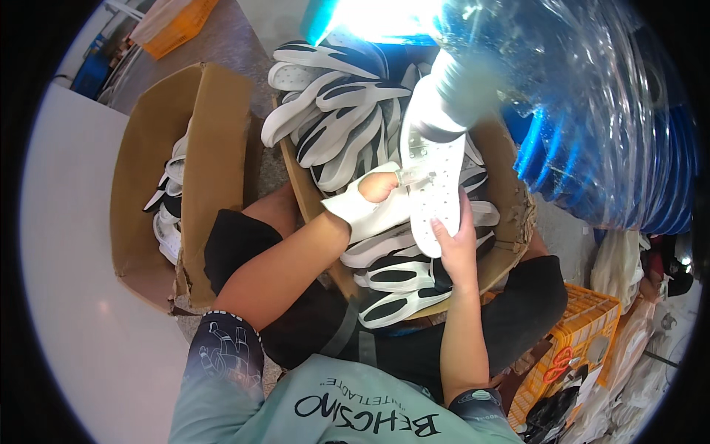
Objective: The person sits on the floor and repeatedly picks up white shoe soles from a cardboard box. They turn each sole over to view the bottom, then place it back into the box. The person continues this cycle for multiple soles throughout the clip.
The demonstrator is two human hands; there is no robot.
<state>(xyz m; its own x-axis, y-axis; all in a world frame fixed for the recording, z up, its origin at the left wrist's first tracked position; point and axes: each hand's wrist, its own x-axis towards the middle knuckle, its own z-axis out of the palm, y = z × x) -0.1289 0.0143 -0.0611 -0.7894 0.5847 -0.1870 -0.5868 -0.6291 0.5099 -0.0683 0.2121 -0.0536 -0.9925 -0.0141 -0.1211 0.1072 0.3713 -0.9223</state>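
A white shoe sole with a row of small holes stands lengthwise over a cardboard box between my knees. My right hand grips its near end, thumb on the holed face. My left hand wears a white glove with bare skin showing near the thumb. It is closed at the sole's left edge, its thumb reaching over the face; its other fingers are hidden. A blurred, pale rounded object overlaps the sole's far end. Many white-and-black soles fill the cardboard box beneath my hands.
Another cardboard box with more soles stands left, beside a white surface. Clear plastic and blue ribbed material hang at the right, near a bright light. An orange crate with red-handled scissors sits lower right.
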